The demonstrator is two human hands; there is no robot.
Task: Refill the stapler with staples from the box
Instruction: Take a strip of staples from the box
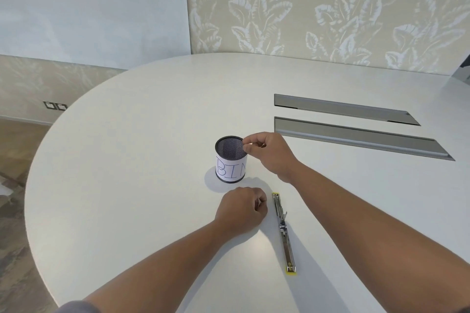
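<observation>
While sprawled fully open on white table point(127, 160), stapler point(283, 231) ready for loading, right of curled left hand point(241, 208). Right hand point(267, 152) pinching something tiny over bin point(231, 159), likely discarding. Left's contents hidden; staple box not visible.

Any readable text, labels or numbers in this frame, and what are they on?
"BIN": handwritten on the white paper label around the mesh cup; the right hand partly hides the N.
Stapler: no markings legible.
Wall sockets: too small to read.
</observation>
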